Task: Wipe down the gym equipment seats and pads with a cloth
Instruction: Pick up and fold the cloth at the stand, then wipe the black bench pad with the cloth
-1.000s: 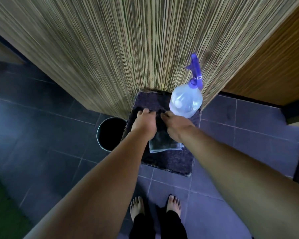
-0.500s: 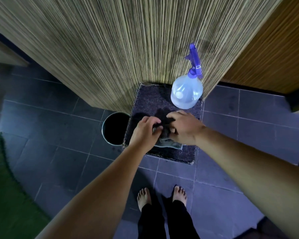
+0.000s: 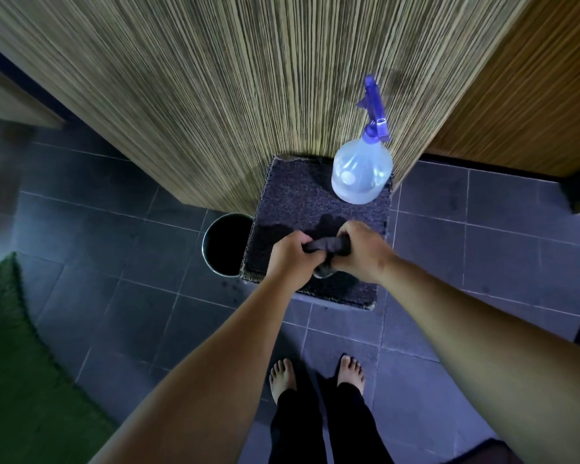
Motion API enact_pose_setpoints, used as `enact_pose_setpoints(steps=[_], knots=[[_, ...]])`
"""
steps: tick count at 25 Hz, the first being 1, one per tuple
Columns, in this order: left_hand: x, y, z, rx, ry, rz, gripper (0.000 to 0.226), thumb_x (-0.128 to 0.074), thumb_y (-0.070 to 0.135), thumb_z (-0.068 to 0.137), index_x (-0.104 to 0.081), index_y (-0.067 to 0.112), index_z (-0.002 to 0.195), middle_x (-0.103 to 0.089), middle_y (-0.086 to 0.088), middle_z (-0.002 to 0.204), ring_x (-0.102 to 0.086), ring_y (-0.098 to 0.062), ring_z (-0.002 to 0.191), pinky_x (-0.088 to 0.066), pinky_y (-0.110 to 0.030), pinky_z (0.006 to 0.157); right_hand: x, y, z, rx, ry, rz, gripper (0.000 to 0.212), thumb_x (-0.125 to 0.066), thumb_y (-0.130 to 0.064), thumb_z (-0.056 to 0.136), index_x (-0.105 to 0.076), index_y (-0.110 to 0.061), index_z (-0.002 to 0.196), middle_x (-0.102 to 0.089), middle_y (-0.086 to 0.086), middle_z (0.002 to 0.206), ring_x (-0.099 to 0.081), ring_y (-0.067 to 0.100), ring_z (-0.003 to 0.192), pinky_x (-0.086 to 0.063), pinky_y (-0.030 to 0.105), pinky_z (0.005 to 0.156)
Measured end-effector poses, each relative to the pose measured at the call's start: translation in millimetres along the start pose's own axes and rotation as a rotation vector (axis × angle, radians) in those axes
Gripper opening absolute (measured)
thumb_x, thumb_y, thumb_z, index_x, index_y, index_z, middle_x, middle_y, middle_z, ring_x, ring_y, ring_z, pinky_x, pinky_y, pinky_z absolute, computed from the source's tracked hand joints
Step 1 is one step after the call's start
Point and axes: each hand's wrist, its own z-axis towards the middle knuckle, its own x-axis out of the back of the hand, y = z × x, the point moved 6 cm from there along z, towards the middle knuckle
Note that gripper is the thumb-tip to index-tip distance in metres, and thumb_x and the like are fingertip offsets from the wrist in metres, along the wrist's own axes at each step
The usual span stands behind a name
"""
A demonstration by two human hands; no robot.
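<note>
Cloth (image 3: 327,244), dark grey and bunched into a tight roll, sits right between the two fists, held just above the near half of a dark pile mat (image 3: 298,195). Left hand (image 3: 290,256) has its fingers curled over one end, knuckles up. Right hand (image 3: 362,252) is clamped round the other end, thumb side towards the left hand. The two fists are almost touching, and a twisted lump of the cloth hangs below them. Both forearms reach in bare from the bottom of the view.

On the mat just past the knuckles there is a darker patch; wet or shadow, cannot tell. At the mat's far right corner stands a clear spray bottle (image 3: 362,175) with a purple trigger head, upright, close against the striped wood-grain panel (image 3: 215,78) behind it. It is well apart from the hands.

Off the mat's left edge, touching it or nearly so, is a round metal bucket (image 3: 225,244), its inside black. The floor is dark grey tile (image 3: 114,262) with pale grout lines. At far left lies a green turf-like rug (image 3: 14,346). A browner wood panel (image 3: 516,95) fills the upper right.

Down below, two bare feet (image 3: 283,380) stand side by side on the tile, with black trouser legs (image 3: 298,430) above them.
</note>
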Motion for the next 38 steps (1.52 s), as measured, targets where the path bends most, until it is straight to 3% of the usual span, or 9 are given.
enact_pose_setpoints(steps=[3, 5, 7, 10, 13, 23, 26, 33, 38], knots=[[-6.0, 11.9, -9.1, 0.114, -0.067, -0.386, 0.049, -0.085, 0.043, 0.07, -0.073, 0.009, 0.103, -0.073, -0.009, 0.093, -0.073, -0.025, 0.088, -0.064, -0.046, 0.077, 8.2, -6.1, -19.3, 0.018, -0.098, 0.122, 0.089, -0.087, -0.052, 0.068, -0.045, -0.032, 0.143, -0.061, -0.004, 0.126, -0.059, 0.018, 0.114, -0.045, 0.027, 0.088], [-9.3, 30.2, -17.7, 0.137, -0.186, -0.554, 0.03, -0.08, 0.029, 0.083, -0.075, 0.006, 0.102, -0.072, -0.012, 0.096, -0.07, -0.025, 0.089, -0.061, -0.051, 0.089, 19.4, -1.9, -27.7, 0.017, -0.032, 0.142, 0.068, -0.088, -0.046, 0.071, -0.06, -0.03, 0.131, -0.068, -0.007, 0.115, -0.063, 0.013, 0.111, -0.044, 0.013, 0.082], [-4.4, 47.7, -25.4, 0.064, -0.23, -0.435, 0.016, -0.07, 0.021, 0.093, -0.075, 0.015, 0.107, -0.072, -0.005, 0.104, -0.068, -0.019, 0.098, -0.056, -0.047, 0.1, 38.3, 5.7, -43.3, 0.002, 0.075, 0.129, 0.038, -0.086, -0.038, 0.076, -0.069, -0.028, 0.109, -0.07, -0.008, 0.098, -0.066, 0.012, 0.099, -0.042, 0.011, 0.069], [3.8, 80.8, -40.3, -0.174, -0.242, 0.031, 0.051, -0.072, 0.038, 0.09, -0.063, 0.023, 0.138, -0.067, 0.002, 0.132, -0.062, -0.017, 0.122, -0.047, -0.035, 0.107, 70.7, 14.0, -75.1, -0.026, 0.227, 0.12, 0.027, -0.079, -0.038, 0.08, -0.069, -0.028, 0.103, -0.07, -0.003, 0.093, -0.066, 0.017, 0.091, -0.049, 0.028, 0.071], [5.3, 118.7, -59.5, -0.358, -0.217, 0.333, 0.075, -0.076, 0.047, 0.086, -0.049, 0.02, 0.15, -0.053, 0.001, 0.15, -0.053, -0.02, 0.134, -0.043, -0.035, 0.109, 103.2, 19.0, -116.9, -0.075, 0.367, 0.172, 0.027, -0.079, -0.038, 0.079, -0.069, -0.024, 0.1, -0.07, -0.001, 0.091, -0.065, 0.018, 0.087, -0.053, 0.032, 0.073], [-52.7, 237.2, -190.8, -0.848, -0.278, 0.812, 0.074, -0.075, 0.048, 0.087, -0.046, 0.023, 0.15, -0.047, -0.004, 0.15, -0.042, -0.028, 0.14, -0.041, -0.04, 0.111, 146.7, 70.5, -349.1, -0.37, 0.827, 0.36, 0.021, -0.079, -0.037, 0.082, -0.064, -0.025, 0.092, -0.068, -0.007, 0.08, -0.064, 0.004, 0.066, -0.041, 0.016, 0.046], [-98.4, 267.4, -251.2, -0.988, -0.326, 0.856, 0.07, -0.075, 0.048, 0.088, -0.048, 0.025, 0.148, -0.049, -0.002, 0.147, -0.044, -0.028, 0.138, -0.043, -0.044, 0.109, 138.2, 96.6, -435.1, -0.469, 0.959, 0.408, 0.022, -0.078, -0.038, 0.082, -0.062, -0.024, 0.088, -0.065, -0.008, 0.073, -0.063, 0.007, 0.06, -0.044, 0.021, 0.044], [-260.0, 317.8, -414.7, -1.279, -0.488, 0.993, 0.068, -0.071, 0.047, 0.091, -0.045, 0.027, 0.151, -0.048, -0.003, 0.148, -0.04, -0.03, 0.139, -0.044, -0.046, 0.107, 93.1, 194.9, -642.2, -0.723, 1.204, 0.51, 0.025, -0.08, -0.038, 0.076, -0.071, -0.027, 0.096, -0.07, -0.005, 0.079, -0.065, 0.01, 0.07, -0.053, 0.03, 0.067], [-406.6, 338.1, -559.9, -1.45, -0.614, 1.075, 0.066, -0.073, 0.048, 0.089, -0.049, 0.028, 0.147, -0.051, 0.0, 0.142, -0.041, -0.027, 0.137, -0.042, -0.042, 0.106, 44.5, 288.2, -809.5, -0.867, 1.362, 0.674, 0.021, -0.08, -0.038, 0.074, -0.07, -0.035, 0.093, -0.071, -0.008, 0.084, -0.067, 0.014, 0.072, -0.058, 0.035, 0.061]])
